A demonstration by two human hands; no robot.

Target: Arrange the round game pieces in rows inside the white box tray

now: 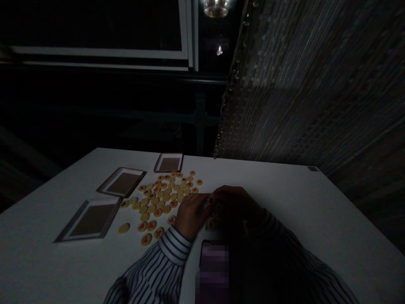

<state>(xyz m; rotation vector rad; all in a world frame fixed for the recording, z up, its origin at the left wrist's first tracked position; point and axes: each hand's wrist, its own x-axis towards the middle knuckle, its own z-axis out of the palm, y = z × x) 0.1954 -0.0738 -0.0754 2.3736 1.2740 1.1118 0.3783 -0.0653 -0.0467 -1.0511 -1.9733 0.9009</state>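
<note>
My left hand is closed, with a round Chinese chess piece between its thumb and fingers. Close beside it, my right hand has bent fingers over the same spot. Deep shadow hides its fingertips and anything they grip. Below both hands, more chess pieces sit grouped, apparently in a small tray, mostly covered. To the left, many loose chess pieces lie spread on the white table. Some show red or dark characters; others are blank side up.
Three shallow rectangular trays or lids stand left of the pieces: a near one, a middle one and a far one. A phone-like object with a blurred screen lies before me. A bead curtain hangs beyond the right side.
</note>
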